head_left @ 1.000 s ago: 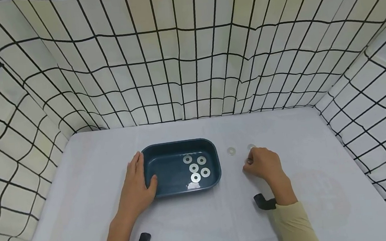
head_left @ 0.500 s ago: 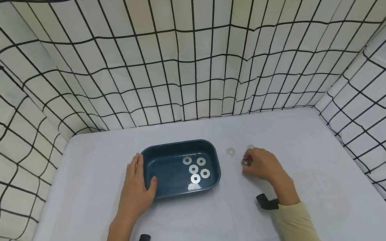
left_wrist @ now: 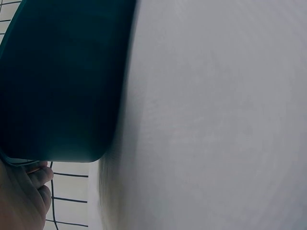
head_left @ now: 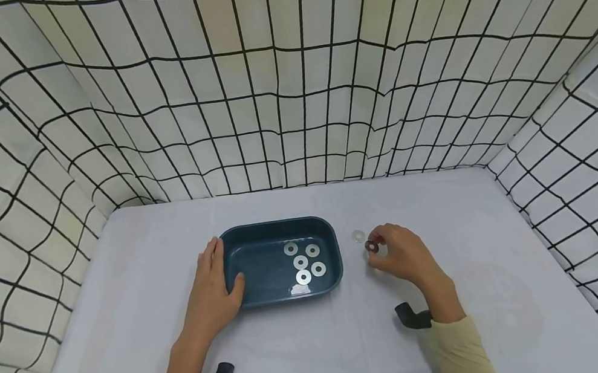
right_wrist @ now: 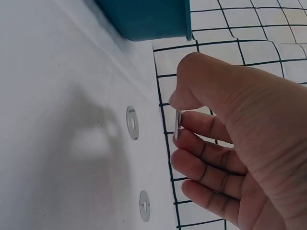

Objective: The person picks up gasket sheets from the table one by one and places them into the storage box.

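My right hand (head_left: 403, 254) pinches a metal washer (head_left: 371, 246) between thumb and fingertips, raised over the white table. Seen edge-on in the right wrist view, the washer (right_wrist: 178, 124) sits between the thumb and fingers. Two more washers (right_wrist: 132, 123) lie flat on the table in that view; in the head view one washer (head_left: 358, 236) shows and the other is hidden by the hand. My left hand (head_left: 208, 290) rests against the left end of a dark blue tray (head_left: 286, 301), fingers straight along its outside and thumb at the rim. Several washers (head_left: 300, 262) lie inside the tray's right half.
A white cloth (head_left: 316, 349) covers the table. Black grid netting over white sheets (head_left: 291, 108) encloses the back and sides. Black angled mounts (head_left: 413, 316) stick out at both wrists beside the sleeves.
My right hand has lifted a washer off the table and drawn slightly left towards the tray, turning the washer's face into view. The left hand and the tray have stayed put.
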### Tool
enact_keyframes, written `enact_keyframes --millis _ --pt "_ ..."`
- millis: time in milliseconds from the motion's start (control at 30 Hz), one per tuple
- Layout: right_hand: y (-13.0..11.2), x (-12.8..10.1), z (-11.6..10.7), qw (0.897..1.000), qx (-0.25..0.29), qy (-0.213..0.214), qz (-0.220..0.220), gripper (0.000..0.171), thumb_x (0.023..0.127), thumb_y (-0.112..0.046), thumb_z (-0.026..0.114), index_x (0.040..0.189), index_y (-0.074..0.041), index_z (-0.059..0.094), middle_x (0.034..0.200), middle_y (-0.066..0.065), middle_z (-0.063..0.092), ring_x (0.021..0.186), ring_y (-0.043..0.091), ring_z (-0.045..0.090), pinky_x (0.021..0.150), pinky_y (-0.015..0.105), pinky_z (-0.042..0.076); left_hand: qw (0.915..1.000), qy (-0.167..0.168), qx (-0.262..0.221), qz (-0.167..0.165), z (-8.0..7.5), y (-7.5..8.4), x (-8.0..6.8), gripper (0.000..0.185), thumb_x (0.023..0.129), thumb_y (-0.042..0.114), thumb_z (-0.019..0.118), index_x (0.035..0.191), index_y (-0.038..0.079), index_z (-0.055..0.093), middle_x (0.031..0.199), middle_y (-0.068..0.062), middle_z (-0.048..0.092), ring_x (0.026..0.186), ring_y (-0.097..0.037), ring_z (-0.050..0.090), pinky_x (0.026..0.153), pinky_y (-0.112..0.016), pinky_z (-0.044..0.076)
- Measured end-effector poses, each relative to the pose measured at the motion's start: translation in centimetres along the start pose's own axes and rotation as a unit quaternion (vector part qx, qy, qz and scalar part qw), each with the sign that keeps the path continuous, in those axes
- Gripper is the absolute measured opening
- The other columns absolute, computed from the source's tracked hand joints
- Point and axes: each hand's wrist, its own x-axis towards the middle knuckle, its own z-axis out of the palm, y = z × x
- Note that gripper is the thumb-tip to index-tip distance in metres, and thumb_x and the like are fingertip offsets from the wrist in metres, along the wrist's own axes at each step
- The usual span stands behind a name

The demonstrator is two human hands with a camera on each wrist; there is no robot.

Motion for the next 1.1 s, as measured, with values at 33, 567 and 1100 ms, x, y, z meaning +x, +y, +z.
enact_keyframes --millis 33,567,1100 --pt "-0.1 0.0 0.0 1.000 0.002 0.003 0.000 0.020 0.084 -0.018 0.077 0.102 -0.011 0.076 0.094 0.003 0.073 0.090 0.022 0.068 0.080 0.039 0.058 1.0000 0.001 0.000 0.001 0.0 0.0 0.0 0.082 0.101 0.019 0.062 0.166 -0.005 0.019 0.174 -0.026 0.019 0.162 -0.047 0.022 0.135 -0.059 0.019" --pt "-4.0 0.3 0.6 0.994 0.007 0.067 -0.082 0.021 0.082 -0.016 0.081 0.102 -0.011 0.077 0.092 0.002 0.077 0.089 0.024 0.071 0.085 0.042 0.059 1.0000 0.003 -0.002 -0.001 0.0 -0.1 -0.1 0.082 0.101 0.018 0.061 0.167 -0.005 0.018 0.174 -0.026 0.020 0.162 -0.047 0.022 0.136 -0.057 0.017" --pt "-6.2 0.9 0.5 0.993 0.015 0.043 -0.109 0.022 0.083 -0.017 0.082 0.103 -0.013 0.076 0.097 -0.001 0.076 0.093 0.022 0.070 0.089 0.038 0.059 1.0000 0.001 -0.003 -0.004 0.0 0.1 -0.1 0.082 0.100 0.018 0.062 0.167 -0.005 0.018 0.174 -0.026 0.020 0.162 -0.047 0.021 0.136 -0.058 0.018"
